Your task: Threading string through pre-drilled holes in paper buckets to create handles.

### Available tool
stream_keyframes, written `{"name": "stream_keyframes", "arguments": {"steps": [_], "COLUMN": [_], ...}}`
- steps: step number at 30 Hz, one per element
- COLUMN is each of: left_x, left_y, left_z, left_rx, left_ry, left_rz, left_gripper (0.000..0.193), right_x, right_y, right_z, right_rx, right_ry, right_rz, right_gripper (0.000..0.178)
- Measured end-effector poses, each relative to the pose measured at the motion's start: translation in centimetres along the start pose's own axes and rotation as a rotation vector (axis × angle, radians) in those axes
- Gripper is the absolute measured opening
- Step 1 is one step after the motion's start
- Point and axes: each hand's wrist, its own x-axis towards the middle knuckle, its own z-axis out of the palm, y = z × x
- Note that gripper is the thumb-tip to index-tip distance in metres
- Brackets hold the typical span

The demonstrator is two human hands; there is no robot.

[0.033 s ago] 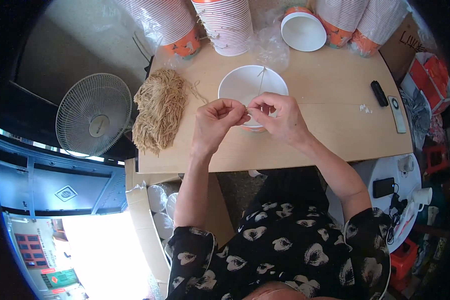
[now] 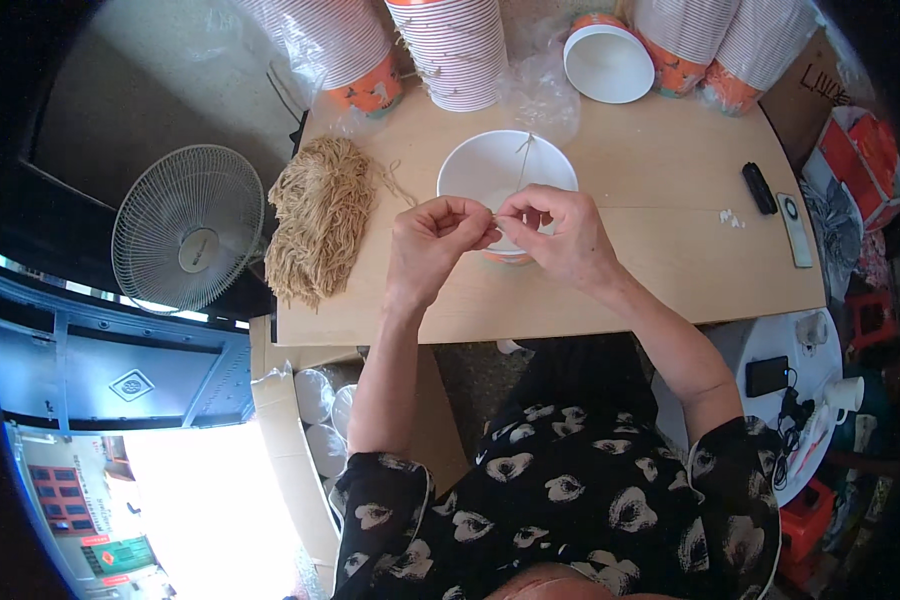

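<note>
A white paper bucket [image 2: 465,165] with an orange outside stands on the table before me. A thin beige string [image 2: 522,172] is knotted at its far rim and runs down across the inside toward my hands. Over the near rim, my left hand [image 2: 438,240] and my right hand [image 2: 560,235] meet fingertip to fingertip. Both are closed in a pinch, thumb against forefinger, on what looks like the string's near end. The fingers hide most of that end. To the left lies a thick bundle of beige strings [image 2: 320,220], with a few strands trailing toward the bucket.
At the back stand a tall stack of buckets [image 2: 455,60], plastic-wrapped stacks [image 2: 355,70] and a tipped bucket [image 2: 610,65]. A black object [image 2: 758,188] and a phone-like device [image 2: 795,230] lie right, near white scraps [image 2: 730,218]. A fan [image 2: 192,230] stands left.
</note>
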Motion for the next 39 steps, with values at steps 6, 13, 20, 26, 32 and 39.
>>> {"name": "stream_keyframes", "arguments": {"steps": [6, 13, 20, 26, 32, 39], "left_x": [-0.2, -0.8, -1.0, -0.9, -0.8, -0.6], "left_y": [0.2, -0.1, -0.3, -0.6, -0.7, -0.5], "left_z": [0.1, 0.4, 0.7, 1.1, 0.6, 0.3], "left_rx": [0.029, 0.039, 0.114, 0.052, 0.056, -0.005], "left_ry": [-0.013, -0.027, 0.006, 0.013, -0.006, -0.073], "left_rz": [0.024, 0.085, 0.147, 0.151, 0.122, 0.028], "left_gripper": [0.016, 0.018, 0.016, 0.013, 0.013, 0.014], "right_x": [0.3, 0.5, 0.6, 0.4, 0.3, 1.4], "right_y": [0.1, 0.7, -0.3, -0.3, -0.4, 1.3], "right_z": [0.0, -0.1, -0.7, -0.7, -1.5, -2.0], "right_rx": [-0.007, 0.107, 0.146, 0.213, 0.238, 0.143], "right_ry": [-0.03, -0.061, -0.093, -0.08, -0.14, -0.12], "right_rz": [0.054, 0.161, 0.205, 0.271, 0.282, 0.136], "right_gripper": [0.005, 0.008, 0.011, 0.016, 0.022, 0.02]}}
